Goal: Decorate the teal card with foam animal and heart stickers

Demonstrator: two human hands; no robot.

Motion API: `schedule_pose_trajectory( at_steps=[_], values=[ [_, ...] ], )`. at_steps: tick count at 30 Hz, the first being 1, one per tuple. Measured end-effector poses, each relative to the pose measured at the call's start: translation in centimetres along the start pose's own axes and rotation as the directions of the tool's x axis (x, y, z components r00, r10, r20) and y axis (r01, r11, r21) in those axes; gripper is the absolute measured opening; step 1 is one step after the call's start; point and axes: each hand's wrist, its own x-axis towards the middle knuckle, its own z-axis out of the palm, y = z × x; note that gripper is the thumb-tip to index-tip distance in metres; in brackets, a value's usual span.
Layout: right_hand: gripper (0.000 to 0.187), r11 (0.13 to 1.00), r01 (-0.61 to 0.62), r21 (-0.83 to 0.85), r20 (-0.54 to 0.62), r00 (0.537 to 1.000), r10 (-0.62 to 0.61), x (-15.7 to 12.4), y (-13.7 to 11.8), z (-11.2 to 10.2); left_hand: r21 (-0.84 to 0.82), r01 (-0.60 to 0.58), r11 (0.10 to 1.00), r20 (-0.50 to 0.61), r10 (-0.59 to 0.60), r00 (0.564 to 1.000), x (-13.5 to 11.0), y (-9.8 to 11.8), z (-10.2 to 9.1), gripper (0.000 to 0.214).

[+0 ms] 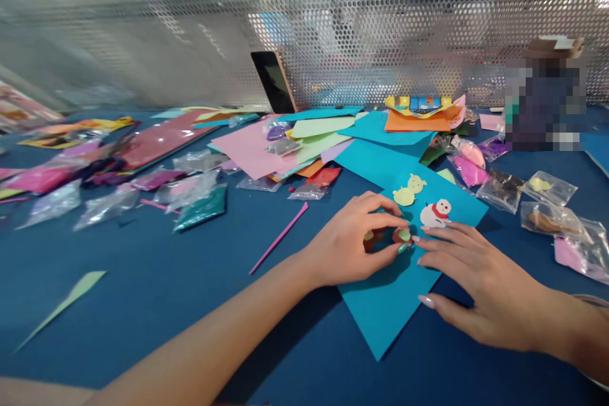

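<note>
A blue sheet of paper (380, 311) lies at an angle under my hands. On it are a pale yellow-green animal figure (405, 195) and a white snowman (431, 214) with a red scarf. My left hand (354, 241) is curled over the sheet, thumb and fingers closed around a small reddish-brown figure (402, 236) with pale green spots. Its fingers partly hide that figure. My right hand (480, 279) has its fingers stretched apart, fingertips on the paper beside the brown figure and just below the snowman. It holds nothing.
A pink stick tool (278, 239) and a pale green paper scrap (66, 301) lie to the left. Clear bags of coloured clay (202, 208) are scattered on both sides. Coloured paper sheets (252, 146) pile up behind. A phone (273, 82) leans against the perforated metal panel (352, 25).
</note>
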Motion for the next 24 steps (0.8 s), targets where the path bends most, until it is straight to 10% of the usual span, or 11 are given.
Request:
schedule_pose_trajectory(
  at_steps=[24],
  values=[
    [0.024,1.000,0.003,-0.011,-0.011,1.000,-0.003,-0.03,-0.02,0.04,0.076,0.006,0.997,-0.005,-0.006,1.000,-0.01,-0.44,0.08,0.015]
  ],
)
